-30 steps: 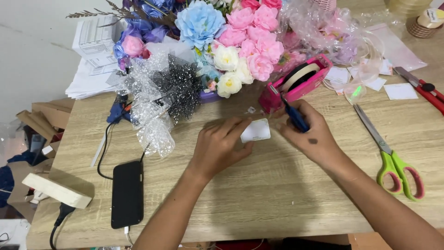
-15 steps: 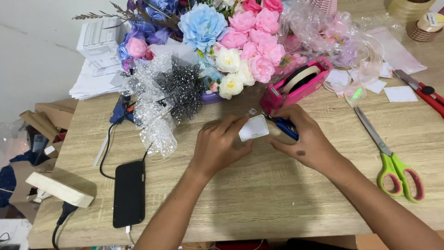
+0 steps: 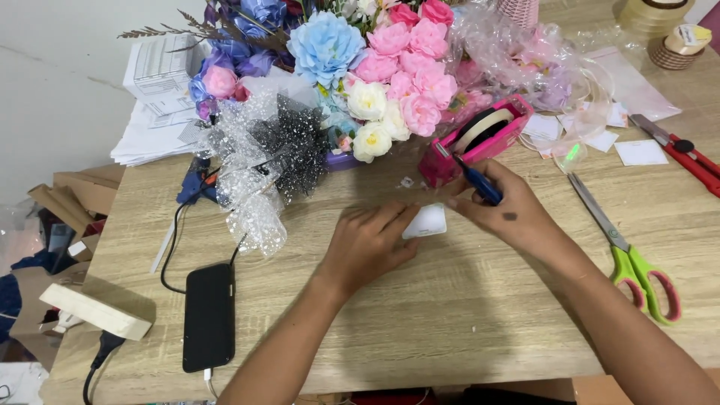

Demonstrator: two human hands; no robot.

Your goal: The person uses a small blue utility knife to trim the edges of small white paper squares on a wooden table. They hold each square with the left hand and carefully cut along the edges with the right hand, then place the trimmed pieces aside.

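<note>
Your left hand (image 3: 367, 247) pins a small white card (image 3: 425, 221) flat on the table (image 3: 465, 322), between both hands. Your right hand (image 3: 502, 210) grips a blue pen (image 3: 480, 184), just below the pink tape dispenser (image 3: 480, 139). No tape shows on the card yet.

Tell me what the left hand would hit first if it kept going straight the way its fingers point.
The left hand points up and right across the table. Its fingers already touch the small white card; past that, the pink tape dispenser looks next in line, though depth is hard to judge.
</note>
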